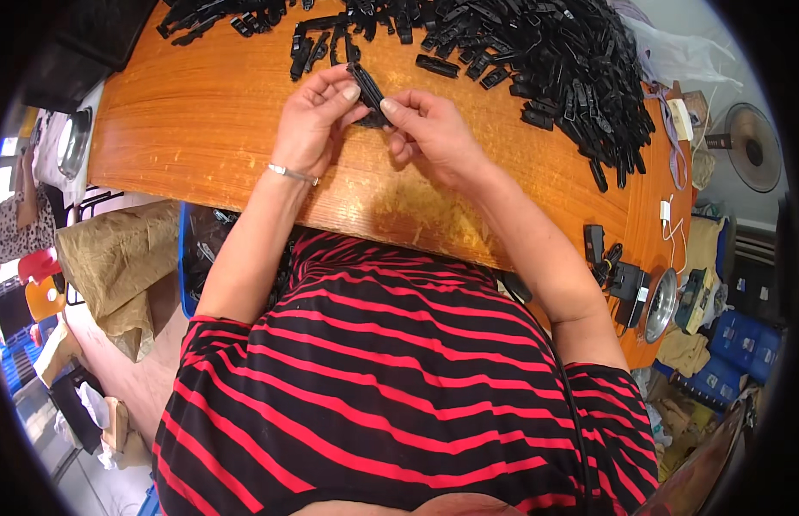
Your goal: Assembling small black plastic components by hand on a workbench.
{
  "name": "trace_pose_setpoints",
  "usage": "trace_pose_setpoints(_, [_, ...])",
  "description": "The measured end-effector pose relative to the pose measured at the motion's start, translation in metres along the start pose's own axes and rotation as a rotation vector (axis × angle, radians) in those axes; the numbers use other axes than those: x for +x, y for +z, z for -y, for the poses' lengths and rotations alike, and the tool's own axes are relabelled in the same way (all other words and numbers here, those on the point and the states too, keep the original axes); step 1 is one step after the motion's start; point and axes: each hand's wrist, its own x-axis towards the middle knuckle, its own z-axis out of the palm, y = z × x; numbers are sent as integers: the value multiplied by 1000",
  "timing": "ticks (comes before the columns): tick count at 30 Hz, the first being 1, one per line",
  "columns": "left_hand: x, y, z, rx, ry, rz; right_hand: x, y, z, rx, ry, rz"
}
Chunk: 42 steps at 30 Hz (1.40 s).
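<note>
Between both hands, just above the wooden table [193,129], I hold a long narrow black piece [367,88], ridged along its length and tilted; its exact kind is not clear. My left hand [312,120] pinches its left side with thumb and fingers. Its lower right end is gripped by the thumb and bent fingers of my right hand [434,133]. Beyond the hands lies a big heap of similar black plastic pieces [580,77], spreading to the right. A few loose black pieces [309,53] lie just past my left hand.
A blue bin [187,258] with dark items stands below the table's front edge, beside brown wrapping paper [116,249]. On the right are a black adapter [627,282], a round metal dish [661,305] and a white cable [666,215]. Another person's arm [27,185] shows far left.
</note>
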Motion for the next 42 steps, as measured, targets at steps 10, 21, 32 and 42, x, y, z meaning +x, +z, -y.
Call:
trace_pose_setpoints(10, [18, 4, -22, 567, -108, 95, 20, -40, 27, -602, -71, 26])
trace_pose_setpoints(21, [22, -13, 5, 857, -36, -3, 28, -29, 4, -531, 62, -34])
trace_pose_setpoints(32, [16, -22, 15, 1016, 20, -83, 29, -23, 2, -648, 87, -60])
trace_pose_setpoints(42, [14, -11, 13, 1362, 134, -38, 41, -32, -4, -1098, -115, -51])
